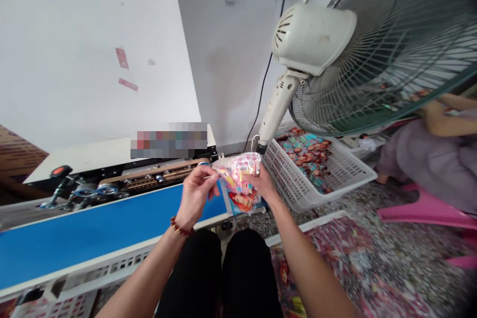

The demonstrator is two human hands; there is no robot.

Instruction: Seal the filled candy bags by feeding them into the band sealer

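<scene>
My left hand [197,193], with a red bead bracelet at the wrist, pinches the left edge of a clear plastic packet [243,176] printed in pink and filled with small colourful items. My right hand [265,183] grips the same packet from the right side. Both hands hold it just above the right end of a blue conveyor belt [93,233] on a band sealing machine [149,176]. The packet's lower part shows a cartoon picture in red and blue.
A white plastic basket [346,176] of finished packets stands to the right. A large standing fan [376,44] leans over it. Another person sits at far right on a pink stool [428,211]. More packets lie in a tray [354,268] by my knees.
</scene>
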